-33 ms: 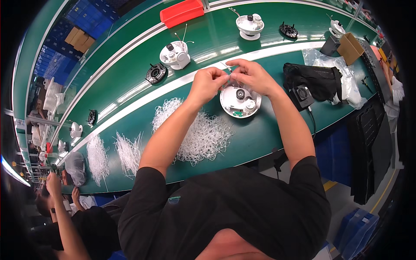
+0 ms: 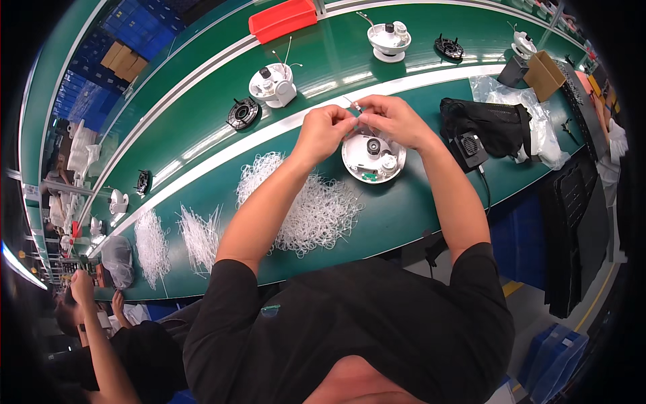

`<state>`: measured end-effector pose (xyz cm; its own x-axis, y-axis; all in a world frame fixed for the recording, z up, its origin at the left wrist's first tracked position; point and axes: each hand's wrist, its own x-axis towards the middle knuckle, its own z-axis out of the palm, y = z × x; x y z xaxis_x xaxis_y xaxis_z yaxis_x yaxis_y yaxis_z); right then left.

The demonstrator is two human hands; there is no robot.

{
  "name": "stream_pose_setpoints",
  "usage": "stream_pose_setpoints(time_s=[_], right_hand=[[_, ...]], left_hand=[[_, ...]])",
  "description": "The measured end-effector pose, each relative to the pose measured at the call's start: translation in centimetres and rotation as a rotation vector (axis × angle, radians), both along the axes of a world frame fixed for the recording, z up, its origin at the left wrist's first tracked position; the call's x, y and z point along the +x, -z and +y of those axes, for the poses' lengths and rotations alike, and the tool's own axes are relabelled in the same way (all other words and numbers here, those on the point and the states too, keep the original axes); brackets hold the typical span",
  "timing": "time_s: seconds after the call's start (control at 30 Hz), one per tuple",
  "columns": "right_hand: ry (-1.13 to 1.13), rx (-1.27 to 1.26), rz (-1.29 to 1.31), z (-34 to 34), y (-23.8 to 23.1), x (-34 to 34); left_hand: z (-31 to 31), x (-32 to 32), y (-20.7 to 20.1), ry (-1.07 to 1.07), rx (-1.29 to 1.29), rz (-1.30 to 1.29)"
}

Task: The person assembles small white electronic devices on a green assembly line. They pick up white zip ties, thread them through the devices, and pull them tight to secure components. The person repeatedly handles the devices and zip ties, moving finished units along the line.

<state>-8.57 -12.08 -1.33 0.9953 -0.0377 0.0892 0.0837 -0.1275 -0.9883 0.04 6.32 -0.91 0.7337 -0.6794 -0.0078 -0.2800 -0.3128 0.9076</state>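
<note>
A round white camera-like housing (image 2: 369, 153) sits on the green bench in front of me, its hollow side up, with a black lens part and a small green circuit board inside. Over its far rim, my left hand (image 2: 325, 132) pinches a thin cable (image 2: 354, 105), thumb against fingers. My right hand (image 2: 396, 122) pinches the same cable close beside it, so the fingertips nearly meet. The cable's end pokes up beyond the fingers; whether a tie loops round it is too small to tell. Left of the housing lies a large heap of looped white plastic ties (image 2: 313, 215).
Smaller bundles of white ties (image 2: 200, 239) lie farther left. Beyond the pale rail stand white housings (image 2: 272, 84) and black round parts (image 2: 243, 114). A red bin (image 2: 282, 20) is at the back. At right are a black bag (image 2: 486, 124) and a black device (image 2: 469, 149). Another person works at far left.
My right index finger has come down toward the cable, and more of the cable's end shows. My left hand stays nearly in place.
</note>
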Motion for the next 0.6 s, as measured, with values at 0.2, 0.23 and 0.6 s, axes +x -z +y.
stream_pose_setpoints(time_s=[0.2,0.23,0.6], right_hand=[[0.071,-0.080,-0.035,-0.3,0.4,-0.5],[0.081,-0.031,-0.027,-0.4,0.4,-0.5],[0.031,-0.049,0.061,-1.8,1.3,-2.2]], left_hand=[[-0.4,-1.0,-0.3,0.052,0.058,-0.346],[-0.4,-1.2,-0.1,0.063,0.056,-0.409],[-0.1,-3.0,0.3,0.124,0.207,-0.749]])
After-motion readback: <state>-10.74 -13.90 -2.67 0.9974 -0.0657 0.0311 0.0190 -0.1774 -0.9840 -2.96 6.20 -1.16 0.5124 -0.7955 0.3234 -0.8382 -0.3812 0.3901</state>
